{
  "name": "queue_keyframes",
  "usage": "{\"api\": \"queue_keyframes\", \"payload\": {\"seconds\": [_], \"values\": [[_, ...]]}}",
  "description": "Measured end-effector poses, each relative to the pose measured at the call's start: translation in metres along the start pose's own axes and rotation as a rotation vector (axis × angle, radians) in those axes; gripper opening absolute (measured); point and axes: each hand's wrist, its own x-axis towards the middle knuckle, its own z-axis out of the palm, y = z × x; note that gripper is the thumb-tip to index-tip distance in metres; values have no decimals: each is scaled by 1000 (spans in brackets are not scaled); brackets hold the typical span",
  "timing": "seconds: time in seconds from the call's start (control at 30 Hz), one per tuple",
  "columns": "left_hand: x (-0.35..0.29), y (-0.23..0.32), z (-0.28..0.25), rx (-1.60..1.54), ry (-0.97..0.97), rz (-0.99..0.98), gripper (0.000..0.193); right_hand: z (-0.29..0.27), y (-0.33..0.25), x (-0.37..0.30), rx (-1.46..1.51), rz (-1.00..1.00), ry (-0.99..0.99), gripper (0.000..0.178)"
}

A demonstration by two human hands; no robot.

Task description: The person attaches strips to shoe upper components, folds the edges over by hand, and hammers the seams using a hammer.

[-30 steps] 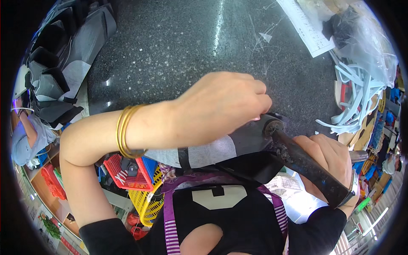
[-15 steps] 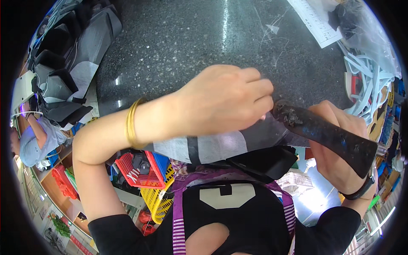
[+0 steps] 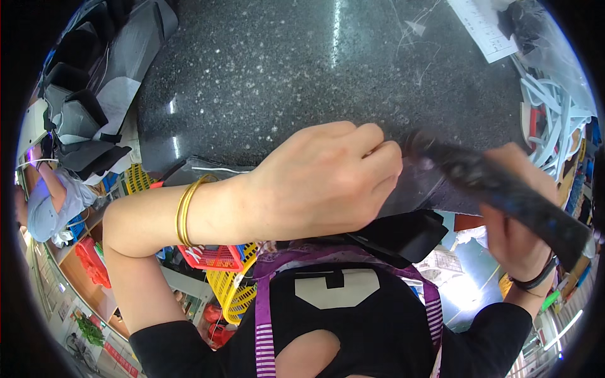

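My left hand [image 3: 331,173] is closed with its knuckles up at the near edge of the dark speckled tabletop [image 3: 265,94]. Its fingertips are hidden, so I cannot make out what they pinch. Beneath that hand and forearm lies a dark sheet-like piece [image 3: 211,165] with a thin white line along it. My right hand [image 3: 520,214] is wrapped round a black, worn hammer [image 3: 510,192]. The hammer is smeared by motion; its narrow end points at my left knuckles, a small gap apart, and its wider end is toward the right.
Grey and black padded pieces [image 3: 120,94] are heaped at the left. Pale blue strips [image 3: 558,120], clear plastic [image 3: 548,44] and a printed sheet [image 3: 482,31] lie at the right. Red [image 3: 217,257] and yellow [image 3: 230,296] baskets stand below the table. Another person [image 3: 57,198] sits far left.
My left hand has come nearer to me and now covers the light grey area that showed below it. The hammer and my right hand have shifted slightly right.
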Motion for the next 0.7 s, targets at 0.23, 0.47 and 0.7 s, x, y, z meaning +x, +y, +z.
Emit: {"api": "queue_keyframes", "payload": {"seconds": [0.23,0.47,0.7], "values": [[19,10,-16,-51,-201,-62,19,5,-13,-2,-152,-58,-75,16],[-16,8,-16,-193,-174,-177,33,-2,-7,11,-78,-34,-185,20],[-26,-13,-20,-327,1,-174,28,3,-21,5,-274,-188,-99,20]]}}
